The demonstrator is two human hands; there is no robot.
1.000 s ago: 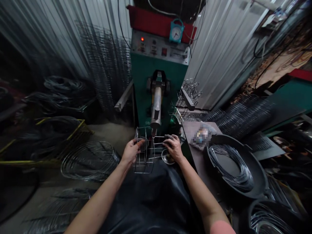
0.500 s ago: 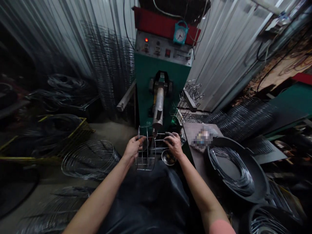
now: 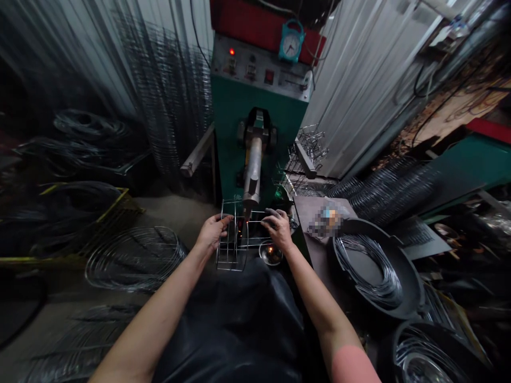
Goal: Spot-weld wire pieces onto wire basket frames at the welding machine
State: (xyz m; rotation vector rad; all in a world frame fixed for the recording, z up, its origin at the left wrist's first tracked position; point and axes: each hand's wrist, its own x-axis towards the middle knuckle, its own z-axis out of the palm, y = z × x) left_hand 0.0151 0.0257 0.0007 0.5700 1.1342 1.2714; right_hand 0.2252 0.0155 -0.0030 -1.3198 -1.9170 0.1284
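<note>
My left hand (image 3: 213,232) is closed on the left side of a small wire rack (image 3: 232,259), thumb and fingers pinching its thin metal rods. On the other side my right hand (image 3: 278,229) grips the ends of a wire piece that reaches left to the rack. Between my hands, the tip of the spot welder (image 3: 253,178) presses down on the rack, with small orange sparks at the contact. Just below my right hand sits a round metal bowl (image 3: 271,252), with a bright glint showing in it.
The welder's green cabinet (image 3: 227,117) stands ahead with a teal clock (image 3: 291,42) on it. Black tubs (image 3: 415,276) of wire rings are at right, beside a small table (image 3: 301,207). Wire hoops (image 3: 131,255) lie at left; stacked wire parts (image 3: 159,90) lean against the wall.
Sparks now show at the welder tip, and a glint in the bowl. Both hands keep their hold on the wire. The whole view has shifted slightly.
</note>
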